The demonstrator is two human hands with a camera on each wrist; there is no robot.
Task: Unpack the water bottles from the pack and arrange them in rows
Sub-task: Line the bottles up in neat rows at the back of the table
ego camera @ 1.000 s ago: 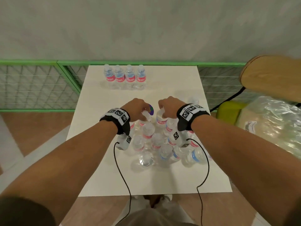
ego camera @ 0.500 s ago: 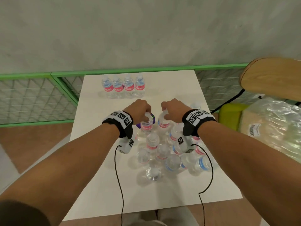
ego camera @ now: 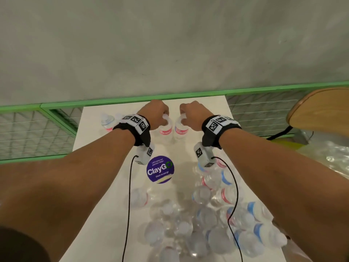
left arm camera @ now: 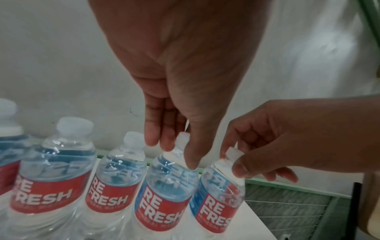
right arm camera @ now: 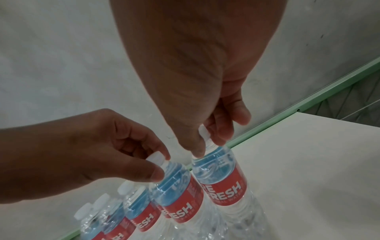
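Each hand pinches the white cap of a small clear water bottle with a red label. My left hand (ego camera: pixel 164 118) (left arm camera: pixel 174 151) holds one bottle (ego camera: pixel 166 130) (left arm camera: pixel 166 186). My right hand (ego camera: pixel 182 117) (right arm camera: pixel 205 144) holds another bottle (ego camera: pixel 181 130) (right arm camera: pixel 220 178) beside it. Both bottles are upright at the right end of the far row (ego camera: pixel 107 121) (left arm camera: pixel 115 178) (right arm camera: pixel 135 211), slightly tilted. I cannot tell whether their bases touch the table. A loose cluster of bottles (ego camera: pixel 207 214) lies near me in torn clear wrap.
The white table (ego camera: pixel 94 205) carries a round purple sticker (ego camera: pixel 160 169). A green mesh fence (ego camera: pixel 56 110) runs behind the far edge. A wooden chair (ego camera: pixel 321 108) and crumpled plastic (ego camera: pixel 330 154) are to the right.
Both hands lifted a bottle each out of the near cluster and carried them forward to the right end of the far row. The head view tilted down and closer.
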